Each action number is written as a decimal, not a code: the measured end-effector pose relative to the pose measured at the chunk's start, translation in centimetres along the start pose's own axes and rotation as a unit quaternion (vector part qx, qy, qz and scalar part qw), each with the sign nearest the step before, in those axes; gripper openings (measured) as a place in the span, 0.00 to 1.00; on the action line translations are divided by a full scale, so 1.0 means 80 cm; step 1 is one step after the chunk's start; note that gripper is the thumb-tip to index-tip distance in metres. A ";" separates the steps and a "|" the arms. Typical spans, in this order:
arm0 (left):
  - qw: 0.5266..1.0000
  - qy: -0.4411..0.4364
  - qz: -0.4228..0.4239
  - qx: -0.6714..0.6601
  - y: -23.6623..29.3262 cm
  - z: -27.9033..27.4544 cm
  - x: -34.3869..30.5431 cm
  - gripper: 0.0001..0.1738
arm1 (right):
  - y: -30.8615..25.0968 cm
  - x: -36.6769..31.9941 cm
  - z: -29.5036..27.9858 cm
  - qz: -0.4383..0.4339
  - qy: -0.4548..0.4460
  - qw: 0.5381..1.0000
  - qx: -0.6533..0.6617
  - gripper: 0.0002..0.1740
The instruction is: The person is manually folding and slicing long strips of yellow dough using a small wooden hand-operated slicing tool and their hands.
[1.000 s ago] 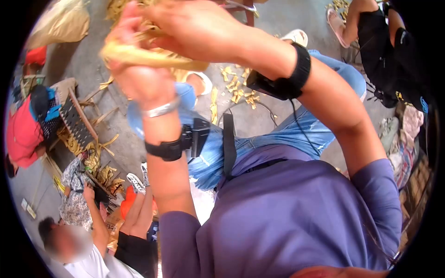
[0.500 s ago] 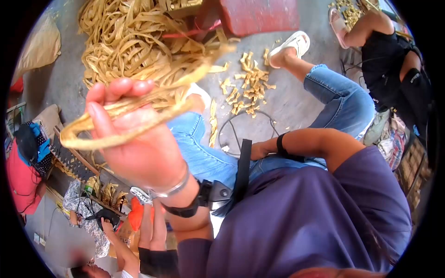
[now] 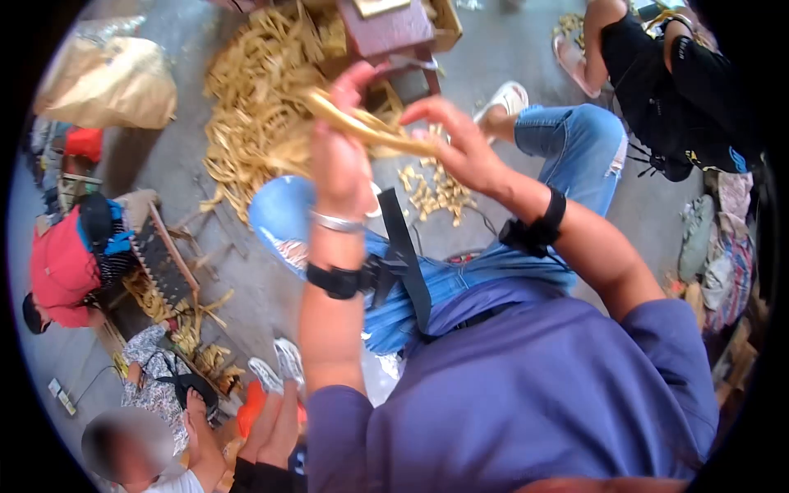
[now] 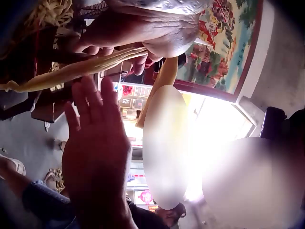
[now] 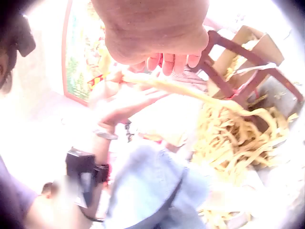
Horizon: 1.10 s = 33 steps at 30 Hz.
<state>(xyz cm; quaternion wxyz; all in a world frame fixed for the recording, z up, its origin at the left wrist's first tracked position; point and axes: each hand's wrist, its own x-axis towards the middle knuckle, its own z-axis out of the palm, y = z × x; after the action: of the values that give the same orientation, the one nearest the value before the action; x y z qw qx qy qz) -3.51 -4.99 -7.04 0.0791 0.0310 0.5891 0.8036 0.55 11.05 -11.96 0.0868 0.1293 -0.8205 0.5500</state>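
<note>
In the head view, my left hand (image 3: 341, 160), with a silver bracelet at its wrist, is raised with a pliable yellow-brown strip (image 3: 362, 127) across it. The left wrist view has the strip (image 4: 81, 71) running out from under the thumb and fingers, a short end (image 4: 164, 81) hanging on the other side. My right hand (image 3: 464, 148) is beside the strip's right end. Seen from the left wrist, that right hand (image 4: 97, 143) has its fingers extended, tips close below the strip. In the right wrist view the strip (image 5: 176, 88) passes beneath the right fingers.
A heap of similar strips (image 3: 255, 107) covers the floor ahead, by a reddish stool (image 3: 390, 33) and a cardboard box (image 3: 446, 25). Small knotted pieces (image 3: 436, 193) lie between my feet. Another person (image 3: 649, 74) sits at the right, others at the lower left.
Half a second ago my right hand was down at my lap; now it is up beside the strip. My left hand has moved right and turned upright, still with the strip.
</note>
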 end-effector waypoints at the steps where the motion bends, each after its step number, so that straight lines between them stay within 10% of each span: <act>1: 0.998 -0.026 -0.042 -0.047 -0.007 0.009 -0.015 0.23 | -0.030 -0.003 0.006 0.003 -0.003 0.997 0.077 0.14; 9: 0.986 0.078 0.016 0.147 0.054 0.020 -0.073 0.16 | -0.075 -0.079 -0.056 0.102 -0.073 0.990 0.063 0.10; 13: 0.991 -0.048 -0.062 -0.105 0.057 0.023 -0.091 0.15 | -0.080 -0.106 -0.092 0.130 -0.069 0.977 0.154 0.12; 24: 0.972 -0.098 -0.076 -0.197 0.022 0.054 -0.089 0.12 | -0.070 -0.119 -0.146 0.148 -0.149 0.972 0.107 0.13; 30: 0.951 -0.159 -0.235 0.125 0.014 0.089 -0.070 0.05 | -0.082 -0.070 -0.197 -0.254 -0.066 0.947 -0.183 0.09; 33: 0.909 -0.252 -0.315 0.101 0.015 0.097 -0.062 0.05 | -0.062 -0.051 -0.191 -0.260 -0.073 0.936 -0.224 0.11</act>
<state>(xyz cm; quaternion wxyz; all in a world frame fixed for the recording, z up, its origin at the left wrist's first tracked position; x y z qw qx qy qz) 2.40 1.17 -3.35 0.4704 0.0533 0.6068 0.6385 5.97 23.88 -2.96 0.1937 0.3550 -0.8643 0.2991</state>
